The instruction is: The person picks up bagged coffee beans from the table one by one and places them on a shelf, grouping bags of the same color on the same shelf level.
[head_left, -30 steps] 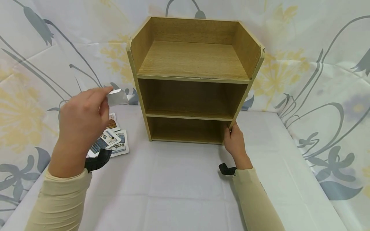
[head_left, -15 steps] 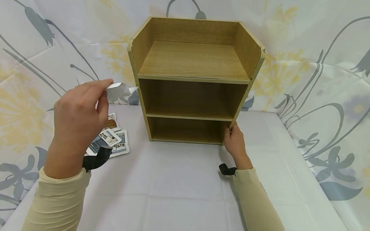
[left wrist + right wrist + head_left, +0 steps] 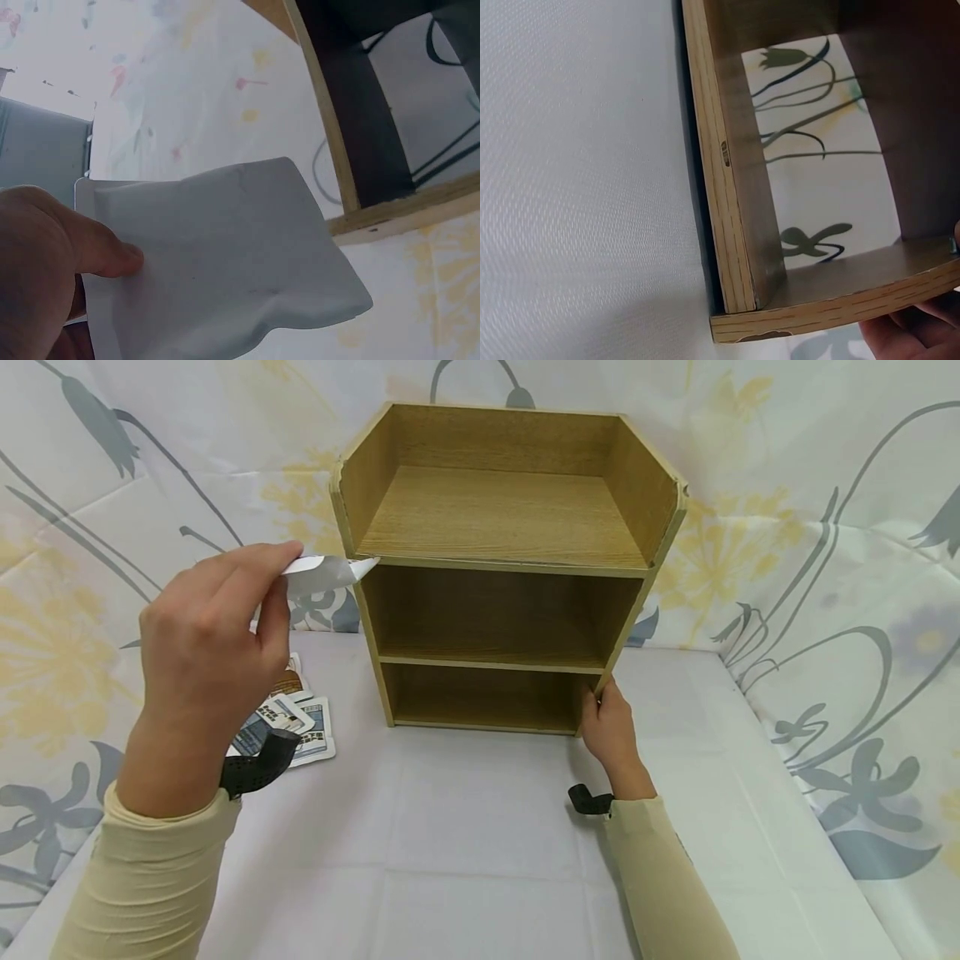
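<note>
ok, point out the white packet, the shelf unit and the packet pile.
White packet [image 3: 225, 247]: left wrist view, middle of its blank face.
Shelf unit [image 3: 491, 518]: head view, bare board of its top level.
Packet pile [image 3: 285, 716]: head view, printed face near its middle.

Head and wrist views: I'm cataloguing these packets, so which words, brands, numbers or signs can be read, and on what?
Nothing is legible.
Printed packets on the table: text too small and blurred.
White packet in the left hand: no print shows.
Shelf unit: none visible.
</note>
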`<state>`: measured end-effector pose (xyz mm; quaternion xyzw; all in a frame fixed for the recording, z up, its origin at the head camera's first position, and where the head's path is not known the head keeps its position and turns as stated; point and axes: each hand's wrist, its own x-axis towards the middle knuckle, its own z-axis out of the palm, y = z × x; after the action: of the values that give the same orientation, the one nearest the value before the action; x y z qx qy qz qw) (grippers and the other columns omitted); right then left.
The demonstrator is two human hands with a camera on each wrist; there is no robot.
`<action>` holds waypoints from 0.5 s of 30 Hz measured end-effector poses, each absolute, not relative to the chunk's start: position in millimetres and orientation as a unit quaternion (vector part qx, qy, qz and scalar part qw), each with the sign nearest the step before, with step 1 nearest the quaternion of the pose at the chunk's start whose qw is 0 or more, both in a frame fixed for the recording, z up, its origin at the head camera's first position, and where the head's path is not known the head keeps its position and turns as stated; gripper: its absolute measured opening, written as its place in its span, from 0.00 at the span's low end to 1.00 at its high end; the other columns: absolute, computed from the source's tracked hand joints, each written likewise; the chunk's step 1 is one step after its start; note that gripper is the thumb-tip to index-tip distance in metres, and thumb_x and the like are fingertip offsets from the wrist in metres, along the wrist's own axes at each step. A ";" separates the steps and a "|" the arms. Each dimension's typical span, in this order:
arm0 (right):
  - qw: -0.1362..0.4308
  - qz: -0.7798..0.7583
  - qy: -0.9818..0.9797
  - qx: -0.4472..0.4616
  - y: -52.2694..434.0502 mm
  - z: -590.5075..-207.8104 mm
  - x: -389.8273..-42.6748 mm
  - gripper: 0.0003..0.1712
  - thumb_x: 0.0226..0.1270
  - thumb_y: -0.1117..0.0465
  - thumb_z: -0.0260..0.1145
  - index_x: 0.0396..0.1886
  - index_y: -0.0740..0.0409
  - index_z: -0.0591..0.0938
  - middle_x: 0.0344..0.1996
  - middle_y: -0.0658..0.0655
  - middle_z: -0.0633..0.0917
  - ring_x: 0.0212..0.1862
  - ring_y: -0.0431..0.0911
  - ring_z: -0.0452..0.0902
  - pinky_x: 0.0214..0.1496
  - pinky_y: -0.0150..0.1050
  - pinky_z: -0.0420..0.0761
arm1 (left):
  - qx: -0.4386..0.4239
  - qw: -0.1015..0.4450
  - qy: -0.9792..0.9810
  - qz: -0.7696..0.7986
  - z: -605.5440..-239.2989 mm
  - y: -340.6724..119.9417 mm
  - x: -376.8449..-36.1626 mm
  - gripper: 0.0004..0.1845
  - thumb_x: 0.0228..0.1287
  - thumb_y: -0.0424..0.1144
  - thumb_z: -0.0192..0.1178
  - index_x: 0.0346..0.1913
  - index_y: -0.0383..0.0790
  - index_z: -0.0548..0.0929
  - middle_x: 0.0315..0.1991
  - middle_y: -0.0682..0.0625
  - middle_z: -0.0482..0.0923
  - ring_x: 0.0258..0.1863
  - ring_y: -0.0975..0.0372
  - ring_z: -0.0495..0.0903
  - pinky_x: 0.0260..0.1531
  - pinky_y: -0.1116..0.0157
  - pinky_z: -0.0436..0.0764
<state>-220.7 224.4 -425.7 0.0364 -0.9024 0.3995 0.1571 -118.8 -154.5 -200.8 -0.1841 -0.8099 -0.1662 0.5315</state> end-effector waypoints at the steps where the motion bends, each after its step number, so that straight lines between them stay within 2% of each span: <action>1: 0.158 0.399 -0.902 0.037 224.5 -425.8 -220.8 0.27 0.79 0.52 0.44 0.67 0.65 0.64 0.59 0.71 0.76 0.57 0.63 0.77 0.54 0.59 0.79 | -0.184 0.533 -0.809 -0.167 -199.9 -153.2 -118.6 0.14 0.69 0.31 0.52 0.49 0.40 0.86 0.42 0.43 0.87 0.38 0.45 0.85 0.36 0.46 0.81; 15: 0.161 0.396 -0.903 0.032 224.6 -428.7 -222.9 0.25 0.78 0.52 0.45 0.64 0.64 0.66 0.56 0.71 0.77 0.54 0.62 0.78 0.50 0.58 0.80 | -0.216 0.555 -0.779 -0.196 -188.0 -134.7 -123.2 0.14 0.69 0.31 0.52 0.47 0.42 0.87 0.41 0.46 0.88 0.40 0.47 0.85 0.39 0.47 0.81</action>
<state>-222.9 224.6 -428.7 0.0319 -0.9032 0.3965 0.1614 -123.2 -134.7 -188.0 -0.2161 -0.7788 -0.1960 0.5553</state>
